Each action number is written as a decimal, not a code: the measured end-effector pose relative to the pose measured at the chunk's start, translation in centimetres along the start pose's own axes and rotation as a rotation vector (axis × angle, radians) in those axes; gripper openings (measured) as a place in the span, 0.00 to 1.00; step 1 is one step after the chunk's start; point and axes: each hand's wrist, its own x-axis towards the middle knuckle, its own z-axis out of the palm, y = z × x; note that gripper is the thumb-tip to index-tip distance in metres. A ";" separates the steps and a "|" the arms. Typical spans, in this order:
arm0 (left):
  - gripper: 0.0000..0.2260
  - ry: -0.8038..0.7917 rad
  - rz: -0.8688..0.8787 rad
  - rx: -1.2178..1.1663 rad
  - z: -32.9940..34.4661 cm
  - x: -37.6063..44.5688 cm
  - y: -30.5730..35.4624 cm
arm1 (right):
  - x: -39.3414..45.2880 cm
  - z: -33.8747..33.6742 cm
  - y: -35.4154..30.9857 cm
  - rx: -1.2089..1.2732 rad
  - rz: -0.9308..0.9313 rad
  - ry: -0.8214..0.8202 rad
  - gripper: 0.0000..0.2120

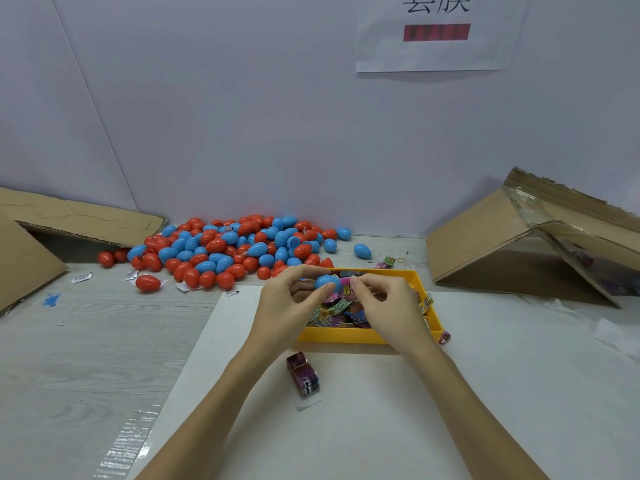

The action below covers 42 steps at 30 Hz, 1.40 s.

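Observation:
My left hand (289, 299) grips a blue plastic egg half (325, 283) between thumb and fingers, just above the yellow tray (339, 336). My right hand (384, 303) pinches a small pink and green packet (346, 289) whose end sits against the blue shell's opening. The tray holds several colourful small packets (337, 315). Behind it lies a big heap of red and blue plastic eggs (228, 247).
A banded bundle of dark purple packets (302, 374) lies on the white sheet (381, 410) near my left forearm. Tipped cardboard boxes stand at the left (41, 237) and right (519, 237). Loose paper slips (81, 278) lie on the grey table.

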 end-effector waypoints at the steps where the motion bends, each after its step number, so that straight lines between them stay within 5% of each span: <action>1: 0.11 -0.008 0.001 -0.015 0.0 0.0 0.1 | 0.0 0.0 0.0 0.009 0.000 -0.012 0.12; 10: 0.15 0.008 0.033 -0.067 -0.2 -0.1 0.5 | -0.2 0.1 -0.5 0.362 0.021 -0.011 0.05; 35: 0.12 0.010 -0.011 -0.109 -0.4 0.0 0.5 | -0.6 0.5 -1.0 0.402 -0.022 0.022 0.10; 42: 0.21 -0.025 0.024 -0.137 -0.2 -0.1 0.0 | -0.8 0.5 -1.3 0.469 0.048 -0.024 0.07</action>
